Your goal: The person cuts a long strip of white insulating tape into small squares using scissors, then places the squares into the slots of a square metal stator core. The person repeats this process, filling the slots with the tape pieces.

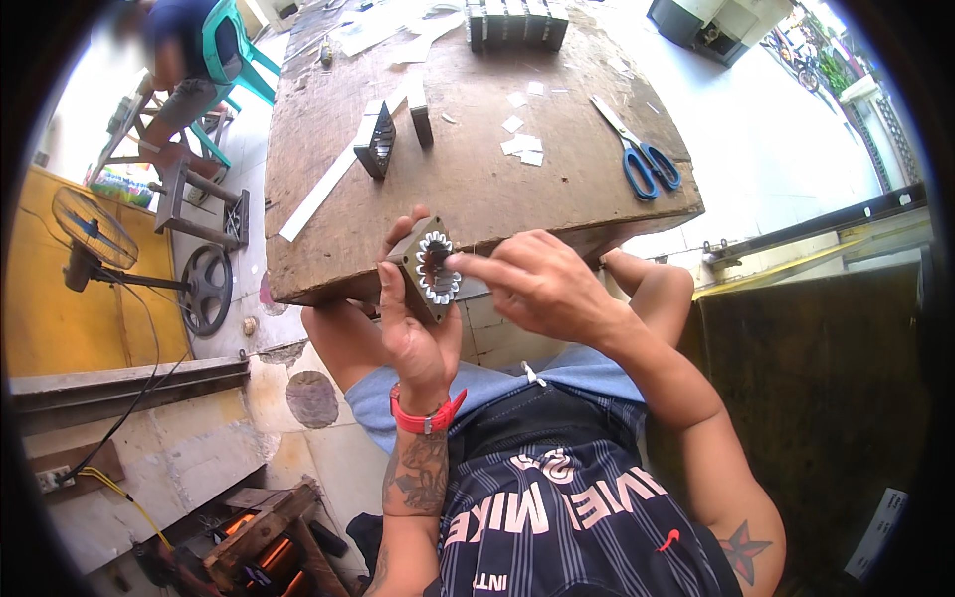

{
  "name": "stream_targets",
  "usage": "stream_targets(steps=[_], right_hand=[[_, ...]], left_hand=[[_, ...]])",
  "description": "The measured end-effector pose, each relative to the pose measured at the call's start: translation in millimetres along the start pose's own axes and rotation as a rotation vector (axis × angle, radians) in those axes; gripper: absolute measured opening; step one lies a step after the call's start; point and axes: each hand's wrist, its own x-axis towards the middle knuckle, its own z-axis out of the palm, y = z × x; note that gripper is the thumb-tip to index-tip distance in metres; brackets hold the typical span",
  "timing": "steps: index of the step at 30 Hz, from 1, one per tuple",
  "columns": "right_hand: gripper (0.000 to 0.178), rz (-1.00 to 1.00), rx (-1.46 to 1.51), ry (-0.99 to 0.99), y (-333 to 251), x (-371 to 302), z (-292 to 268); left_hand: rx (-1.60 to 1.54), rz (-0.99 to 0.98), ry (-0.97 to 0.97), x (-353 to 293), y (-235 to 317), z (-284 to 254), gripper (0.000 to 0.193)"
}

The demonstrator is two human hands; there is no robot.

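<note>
My left hand (418,333) is wrapped round a motor stator core (414,267), a grey metal block with a round opening. White slot liners (439,295) stick out in a ring around that opening. The block is tilted, just in front of the table's near edge. From the right, my right hand (542,284) reaches over with its index finger stretched to the opening, touching at its rim or inside. Its other fingers are curled in; the thumb and anything between them are hidden.
On the wooden table (328,261) lie blue-handled scissors (637,164), small white paper pieces (522,146), a long white strip (318,199), two more cores (376,144) and a row of cores (517,25). A fan (95,234) stands left; a person sits beyond on a green chair (224,45).
</note>
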Motion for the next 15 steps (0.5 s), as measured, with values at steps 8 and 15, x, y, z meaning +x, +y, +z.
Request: stream_targets(steps=[8,15], right_hand=[[0.054,-0.151,-0.055,-0.24,-2.0,14.0,-13.1],[0.036,0.19,0.504,0.161,-2.9,-13.5,-2.7]], left_hand=[[0.097,-0.07,-0.013,-7.7,-4.9,1.5,0.058],[-0.167,-0.16,0.022,-3.8,3.3,6.0,0.067]])
